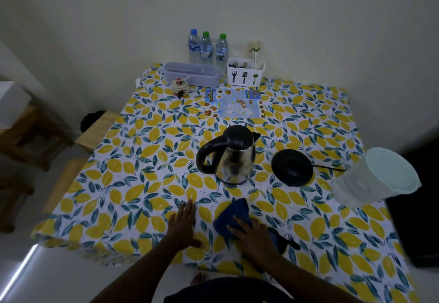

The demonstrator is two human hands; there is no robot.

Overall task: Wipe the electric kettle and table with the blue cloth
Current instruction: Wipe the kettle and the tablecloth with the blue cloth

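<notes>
A steel electric kettle [234, 158] with a black lid and handle stands upright in the middle of the lemon-print table [133, 160]. Its black base [291, 167] lies apart to its right, cord trailing right. The blue cloth [231, 216] lies crumpled on the table near the front edge. My right hand [255, 237] rests flat on the cloth's near part, fingers spread. My left hand [184, 225] lies flat on the tablecloth just left of the cloth, fingers extended, holding nothing.
At the back stand three water bottles [206, 47], a grey lidded box [191, 73], a white cutlery holder [245, 72], a small jar [180, 86] and a menu sheet [235, 103]. A pale lidded bucket [377, 179] sits at the right edge. Wooden stools [33, 134] stand left.
</notes>
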